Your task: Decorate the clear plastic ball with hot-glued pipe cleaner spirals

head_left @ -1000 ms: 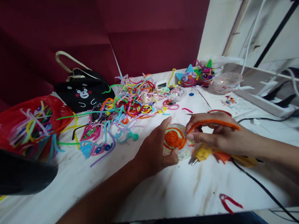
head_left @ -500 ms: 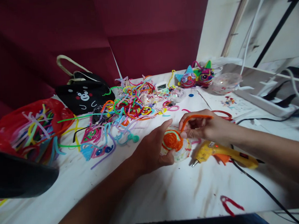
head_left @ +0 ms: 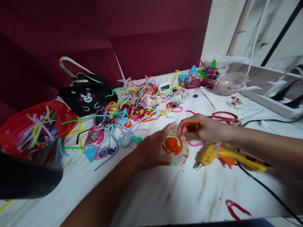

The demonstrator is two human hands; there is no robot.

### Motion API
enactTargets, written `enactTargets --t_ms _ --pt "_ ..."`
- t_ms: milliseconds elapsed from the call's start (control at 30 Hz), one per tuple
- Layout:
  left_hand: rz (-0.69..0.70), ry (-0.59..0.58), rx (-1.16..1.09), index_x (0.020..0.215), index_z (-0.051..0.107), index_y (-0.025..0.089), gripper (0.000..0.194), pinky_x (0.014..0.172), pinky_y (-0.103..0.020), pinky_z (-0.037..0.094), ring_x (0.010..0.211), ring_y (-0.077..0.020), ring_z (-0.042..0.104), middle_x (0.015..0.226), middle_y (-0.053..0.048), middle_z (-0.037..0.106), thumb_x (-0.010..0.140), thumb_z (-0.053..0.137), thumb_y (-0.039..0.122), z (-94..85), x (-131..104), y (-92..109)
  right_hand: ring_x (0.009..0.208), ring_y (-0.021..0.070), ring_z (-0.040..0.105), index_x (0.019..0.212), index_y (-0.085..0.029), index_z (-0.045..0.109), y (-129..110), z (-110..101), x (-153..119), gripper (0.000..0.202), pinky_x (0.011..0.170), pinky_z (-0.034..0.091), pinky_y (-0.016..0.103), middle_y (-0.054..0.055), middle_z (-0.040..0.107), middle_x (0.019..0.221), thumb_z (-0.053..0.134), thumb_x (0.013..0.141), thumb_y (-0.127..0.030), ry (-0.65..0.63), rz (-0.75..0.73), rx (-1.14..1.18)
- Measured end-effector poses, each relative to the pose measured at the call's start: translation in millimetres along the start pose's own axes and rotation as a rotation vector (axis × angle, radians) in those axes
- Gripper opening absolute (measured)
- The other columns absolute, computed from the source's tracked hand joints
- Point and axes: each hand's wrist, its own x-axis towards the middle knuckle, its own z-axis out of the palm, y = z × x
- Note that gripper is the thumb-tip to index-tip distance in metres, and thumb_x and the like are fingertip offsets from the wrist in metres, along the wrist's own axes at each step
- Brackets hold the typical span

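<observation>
The left hand [head_left: 152,149] is curved around a clear plastic dome [head_left: 181,159], thumb on the near side and fingers on the far side. The right hand [head_left: 202,128] pinches an orange fuzzy strip [head_left: 191,123] between thumb and fingertips, right at the edge of the orange coil [head_left: 172,144] that sits on the dome, with a pale green band curving round it. A second ago a long tail of that strip trailed back over the right hand; now only a short end sticks out and the two hands are closer, so I'd judge more of it is being laid along the coil.

Just beside the dome, a yellow glue gun [head_left: 212,152] lies with its metal tip aimed leftward, close below the right forearm, so it crowds that side; its black cord [head_left: 270,188] runs off toward the near edge. Red-handled scissors [head_left: 229,119] lie beyond the right wrist, and a bent red strip [head_left: 238,206] lies near the table's front. Farther back spreads a tangled heap of coloured strips [head_left: 138,105], well apart from the hands, beside a black bag [head_left: 88,93].
</observation>
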Motion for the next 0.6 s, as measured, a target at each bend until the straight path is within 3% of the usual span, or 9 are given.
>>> enactTargets --t_ms 200,433,600 --pt "-0.037 -0.084 -0.037 0.154 0.012 0.024 0.098 0.103 -0.041 0.044 0.125 -0.032 0.055 0.145 -0.01 0.051 0.073 0.066 0.036 -2.2 3 0 0.062 0.0121 0.049 0.076 -0.017 0.066 4 1 5 0.013 0.06 0.043 0.028 -0.002 0.06 0.066 0.071 0.07 -0.027 -0.038 0.007 -0.039" --pt "-0.037 -0.075 -0.184 0.155 0.011 0.021 0.104 0.095 -0.039 0.047 0.118 -0.0322 0.058 0.139 -0.011 0.056 0.07 0.07 0.034 -5.0 6 4 0.064 0.0123 0.053 0.076 -0.018 0.063 6 -2 14 0.018 0.064 0.046 0.029 -0.002 0.061 0.07 0.073 0.067 -0.029 -0.097 0.056 -0.003" --pt "-0.039 -0.071 -0.393 0.154 0.011 0.029 0.097 0.091 -0.037 0.05 0.113 -0.0275 0.062 0.135 -0.006 0.061 0.075 0.067 0.03 -2.5 4 -5 0.062 0.0117 0.051 0.079 -0.017 0.064 4 -6 22 0.025 0.061 0.045 0.028 -0.003 0.06 0.067 0.077 0.063 -0.031 -0.139 0.104 0.008"
